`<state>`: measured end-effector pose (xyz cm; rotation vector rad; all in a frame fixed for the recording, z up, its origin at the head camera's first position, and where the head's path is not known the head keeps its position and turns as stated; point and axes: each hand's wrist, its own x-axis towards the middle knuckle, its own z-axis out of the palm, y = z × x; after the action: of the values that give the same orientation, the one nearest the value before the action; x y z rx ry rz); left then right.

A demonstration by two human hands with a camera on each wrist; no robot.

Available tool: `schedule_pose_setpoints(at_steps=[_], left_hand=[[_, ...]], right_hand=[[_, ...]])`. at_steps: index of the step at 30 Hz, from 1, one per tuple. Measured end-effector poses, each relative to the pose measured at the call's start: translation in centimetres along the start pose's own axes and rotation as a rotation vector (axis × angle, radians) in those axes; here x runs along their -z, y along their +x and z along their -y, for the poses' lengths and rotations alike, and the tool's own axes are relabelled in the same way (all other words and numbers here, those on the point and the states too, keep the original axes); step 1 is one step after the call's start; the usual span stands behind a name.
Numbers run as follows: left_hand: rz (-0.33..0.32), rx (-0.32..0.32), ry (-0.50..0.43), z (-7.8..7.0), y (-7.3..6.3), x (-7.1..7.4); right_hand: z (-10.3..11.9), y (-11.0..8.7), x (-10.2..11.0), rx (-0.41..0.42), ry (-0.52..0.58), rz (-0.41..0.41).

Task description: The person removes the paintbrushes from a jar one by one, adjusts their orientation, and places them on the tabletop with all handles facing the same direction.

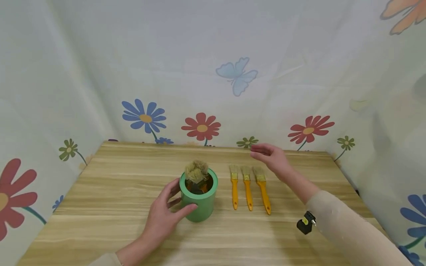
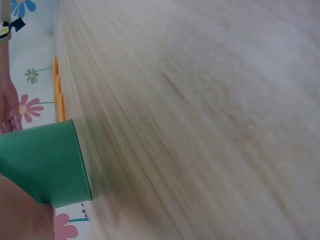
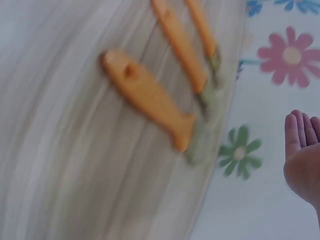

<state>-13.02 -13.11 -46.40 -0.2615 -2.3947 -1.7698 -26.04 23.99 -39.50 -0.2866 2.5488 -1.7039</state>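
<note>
My left hand (image 1: 162, 218) grips a green cylindrical pot (image 1: 203, 207), thumb on its near side and fingers round its left side. The pot stands upright on the wooden table. Tan bristles (image 1: 196, 171) stick up above its rim, with dark and orange parts lower inside. To the right, three paintbrushes with yellow-orange handles lie side by side, bristles away from me: a left brush (image 1: 235, 189), a middle brush (image 1: 248, 192) and a wider right brush (image 1: 264, 194). Beyond the right brush hovers my right hand (image 1: 272, 159), holding nothing, its fingers extended together in the right wrist view.
The wood-grain table (image 1: 133, 177) ends at a white cloth backdrop (image 1: 186, 66) printed with flowers and a butterfly, which also rises on both sides. A small black device (image 1: 306, 223) is worn at the right sleeve's cuff.
</note>
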Motion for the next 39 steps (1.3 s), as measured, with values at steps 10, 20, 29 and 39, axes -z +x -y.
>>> schedule_pose_setpoints(at_steps=[10,20,29,39], left_hand=[[0.002,-0.003,0.009,0.1,0.0,0.0],[0.001,-0.014,0.011,0.1,0.0,0.0],[0.004,-0.026,0.016,0.1,0.0,0.1],[0.009,-0.046,0.016,0.2,0.0,0.1]], right_hand=[[4.8,-2.1,-3.2,0.125,0.064,0.127],[8.3,-4.5,-5.4,0.180,0.088,0.242],[9.6,-5.4,-7.4,0.260,0.069,0.336],[9.4,-5.5,-9.3,0.345,-0.039,0.383]])
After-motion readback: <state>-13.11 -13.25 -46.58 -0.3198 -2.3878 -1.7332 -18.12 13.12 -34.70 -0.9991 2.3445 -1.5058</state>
